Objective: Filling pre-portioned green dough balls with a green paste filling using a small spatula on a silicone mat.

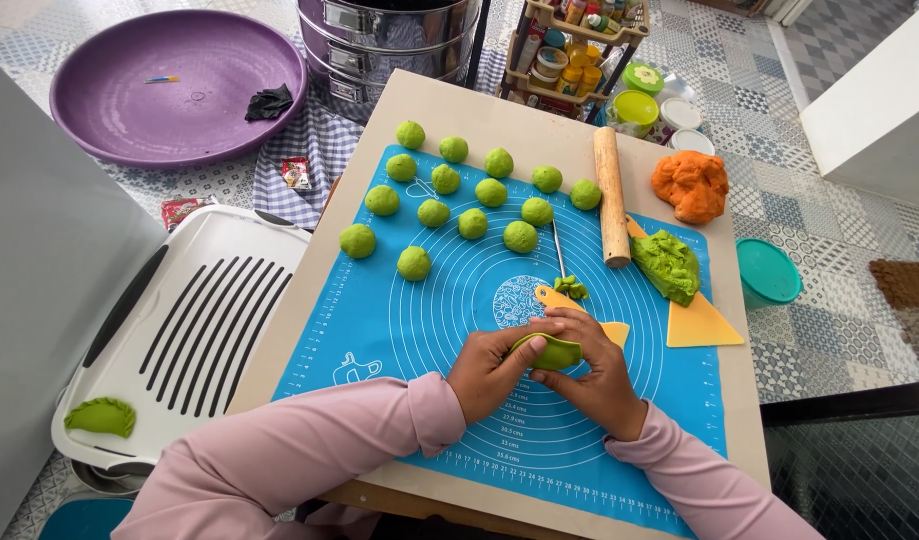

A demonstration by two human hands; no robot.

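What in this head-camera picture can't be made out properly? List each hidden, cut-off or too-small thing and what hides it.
- Green dough piece: mostly covered by the left hand and right hand; the grip hides its shape.
- Metal pot: top cut off by the upper edge.
- Jars on the rack: too small to tell contents.
- Small item in the purple basin: too small to identify.

Two small red sachets are seen far left on the floor: one (296, 173) on checked cloth (299, 150), another (179, 210) beside the white tray (129, 340).
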